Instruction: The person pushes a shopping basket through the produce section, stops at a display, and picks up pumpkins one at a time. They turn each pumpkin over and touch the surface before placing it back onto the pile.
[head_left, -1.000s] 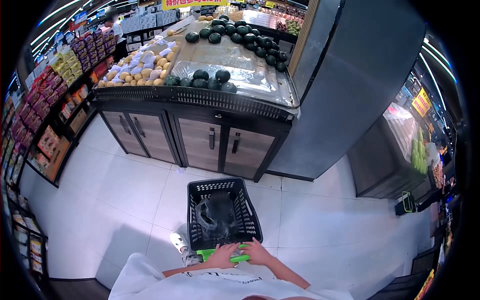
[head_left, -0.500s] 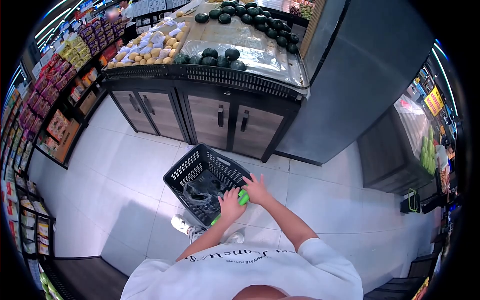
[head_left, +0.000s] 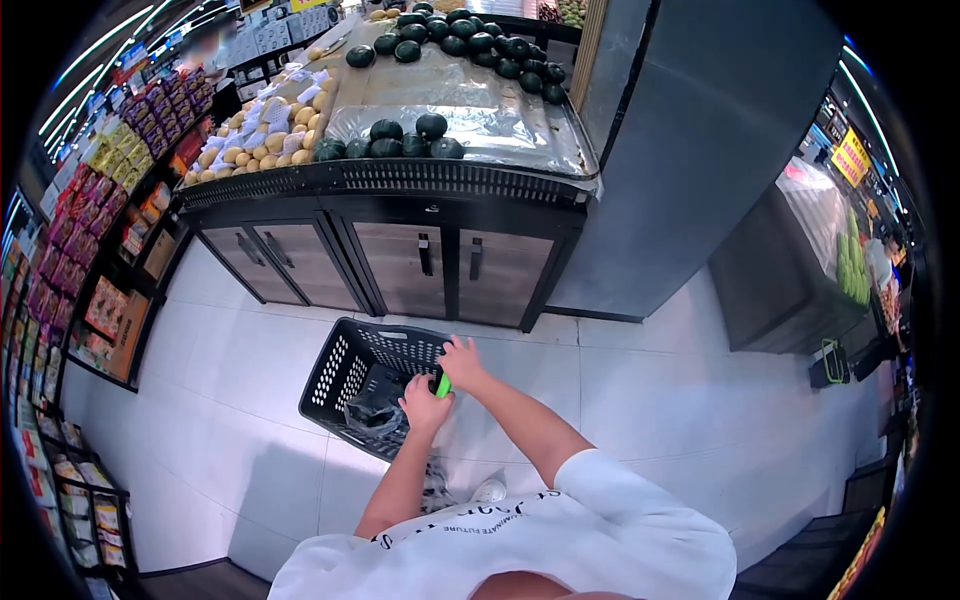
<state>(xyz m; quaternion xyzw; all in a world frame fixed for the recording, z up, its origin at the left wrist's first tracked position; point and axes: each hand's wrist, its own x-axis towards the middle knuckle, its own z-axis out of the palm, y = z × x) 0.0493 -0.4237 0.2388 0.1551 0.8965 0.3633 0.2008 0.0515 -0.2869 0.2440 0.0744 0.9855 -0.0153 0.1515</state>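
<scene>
A black shopping basket (head_left: 328,372) with perforated walls stands in front of me. Its bright green handle (head_left: 445,385) runs along the side nearest my arms. My left hand (head_left: 427,405) is closed round the handle, lower in the view. Just above it, my right hand (head_left: 462,363) is closed on the same handle by the basket's right side. A crumpled dark plastic bag (head_left: 372,412) lies inside the basket; what it contains is not clear.
A produce stand (head_left: 370,178) holds dark green melons (head_left: 400,140) and yellow fruit (head_left: 270,150). A grey pillar (head_left: 690,160) rises beside it. Packaged goods (head_left: 75,240) line the left shelves. Another basket (head_left: 830,366) stands at the right, by a second stand (head_left: 765,250).
The basket, with both hands on its handle, has shifted left and turned somewhat. My view has turned too, so the produce stand appears farther left and lower.
</scene>
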